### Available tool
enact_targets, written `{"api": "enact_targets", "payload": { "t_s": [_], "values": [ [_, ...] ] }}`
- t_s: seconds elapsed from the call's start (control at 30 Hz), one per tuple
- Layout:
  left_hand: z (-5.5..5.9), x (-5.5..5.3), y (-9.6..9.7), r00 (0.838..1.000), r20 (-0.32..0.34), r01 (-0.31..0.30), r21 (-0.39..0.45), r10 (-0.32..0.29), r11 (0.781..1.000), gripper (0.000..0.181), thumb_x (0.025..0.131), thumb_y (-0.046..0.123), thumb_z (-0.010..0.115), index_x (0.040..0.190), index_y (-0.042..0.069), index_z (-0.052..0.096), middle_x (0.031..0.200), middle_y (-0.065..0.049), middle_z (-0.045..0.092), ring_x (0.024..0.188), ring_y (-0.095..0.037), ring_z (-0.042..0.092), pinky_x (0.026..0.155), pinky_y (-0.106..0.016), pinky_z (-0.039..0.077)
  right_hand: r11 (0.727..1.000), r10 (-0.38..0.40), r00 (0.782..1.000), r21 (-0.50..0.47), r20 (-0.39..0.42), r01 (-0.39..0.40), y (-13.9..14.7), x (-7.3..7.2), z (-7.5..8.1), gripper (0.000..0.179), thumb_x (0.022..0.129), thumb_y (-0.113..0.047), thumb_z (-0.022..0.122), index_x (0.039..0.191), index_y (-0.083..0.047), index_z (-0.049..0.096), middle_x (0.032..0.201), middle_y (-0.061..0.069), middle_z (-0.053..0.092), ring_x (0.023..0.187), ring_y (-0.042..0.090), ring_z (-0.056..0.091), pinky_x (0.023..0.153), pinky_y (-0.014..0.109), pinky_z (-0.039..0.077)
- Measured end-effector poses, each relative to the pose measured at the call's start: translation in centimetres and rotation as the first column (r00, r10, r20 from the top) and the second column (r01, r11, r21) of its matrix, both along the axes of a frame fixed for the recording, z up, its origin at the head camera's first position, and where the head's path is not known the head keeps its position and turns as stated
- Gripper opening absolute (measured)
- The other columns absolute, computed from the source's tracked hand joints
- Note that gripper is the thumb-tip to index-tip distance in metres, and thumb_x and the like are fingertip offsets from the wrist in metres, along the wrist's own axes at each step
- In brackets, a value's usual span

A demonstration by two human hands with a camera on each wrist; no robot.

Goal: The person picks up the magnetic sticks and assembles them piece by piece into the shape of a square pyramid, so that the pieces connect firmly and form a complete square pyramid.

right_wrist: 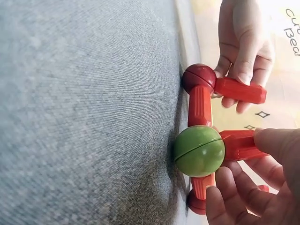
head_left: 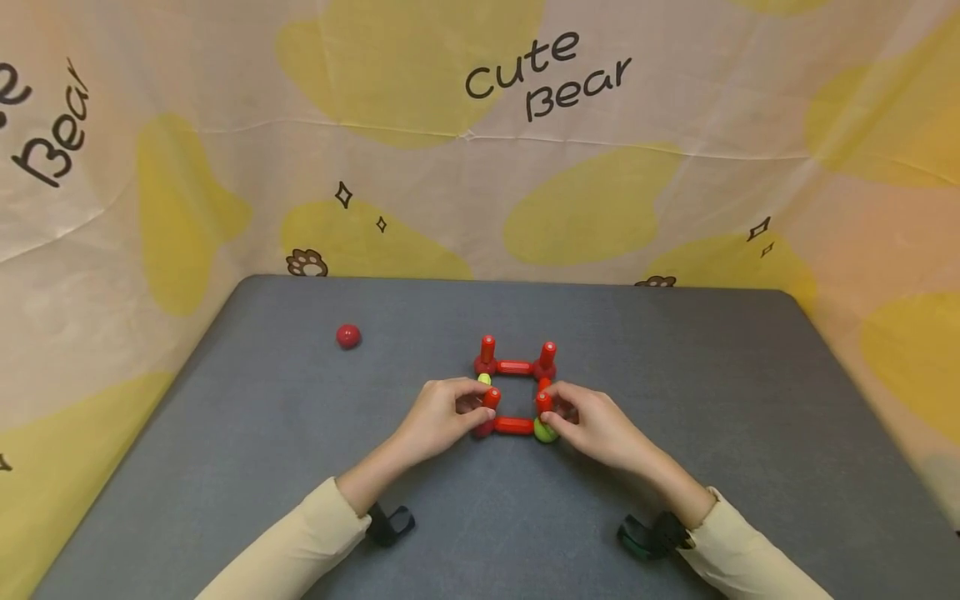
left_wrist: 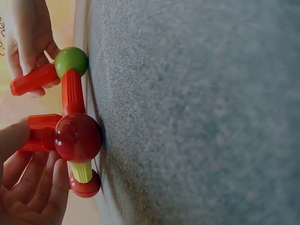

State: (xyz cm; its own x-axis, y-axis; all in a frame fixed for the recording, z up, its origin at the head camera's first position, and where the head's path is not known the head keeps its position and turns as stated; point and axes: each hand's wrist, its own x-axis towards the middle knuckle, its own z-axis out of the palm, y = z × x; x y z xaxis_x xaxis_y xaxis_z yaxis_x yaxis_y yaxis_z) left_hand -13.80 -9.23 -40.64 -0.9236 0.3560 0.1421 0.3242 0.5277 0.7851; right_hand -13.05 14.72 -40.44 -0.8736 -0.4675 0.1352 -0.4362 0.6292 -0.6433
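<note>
A square frame of rods and balls lies on the table. My left hand (head_left: pixel 442 414) pinches the upright red rod (head_left: pixel 492 397) on the near-left red ball (left_wrist: pixel 78 138). With thumb and fingers, my right hand (head_left: pixel 600 421) pinches another upright red rod (right_wrist: pixel 241 146), set on the near-right green ball (right_wrist: pixel 200 151). A red rod (head_left: pixel 513 426) joins these two balls. The left side is a yellow-green rod (head_left: pixel 484 379), partly hidden by the left hand. At the back, a red rod (head_left: pixel 514 367) links two red balls, each bearing an upright red rod (head_left: pixel 488 347).
A loose red ball (head_left: pixel 348 337) lies on the grey table (head_left: pixel 300 400) to the left of the frame. A patterned cloth (head_left: pixel 420 167) hangs behind the table and along its sides. Dark bands are strapped on both wrists.
</note>
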Motion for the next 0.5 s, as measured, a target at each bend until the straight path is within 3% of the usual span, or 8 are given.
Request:
{"api": "enact_targets", "payload": {
  "t_s": [0.2, 0.5],
  "values": [
    [-0.1, -0.4, 0.3, 0.999, -0.043, 0.003, -0.014, -0.004, 1.000, 0.024, 0.074, 0.012, 0.076, 0.097, 0.007, 0.070, 0.077, 0.000, 0.067, 0.062, -0.005, 0.059, 0.056, -0.018, 0.047, 1.000, -0.012, 1.000, 0.009, -0.006, 0.012, -0.5, -0.4, -0.1, 0.013, 0.083, -0.016, 0.067, 0.094, -0.015, 0.060, 0.075, -0.007, 0.055, 0.067, 0.007, 0.052, 0.060, 0.020, 0.046],
    [-0.1, -0.8, 0.7, 1.000, -0.016, 0.006, -0.034, -0.007, 0.999, 0.027, 0.075, 0.013, 0.076, 0.100, 0.006, 0.070, 0.080, -0.001, 0.067, 0.064, -0.006, 0.060, 0.059, -0.017, 0.049, 1.000, -0.023, 1.000, 0.003, -0.005, 0.023, -1.2, -0.8, -0.4, 0.018, 0.083, -0.014, 0.068, 0.100, -0.010, 0.063, 0.076, -0.006, 0.057, 0.066, 0.006, 0.051, 0.058, 0.020, 0.045]
  ]
}}
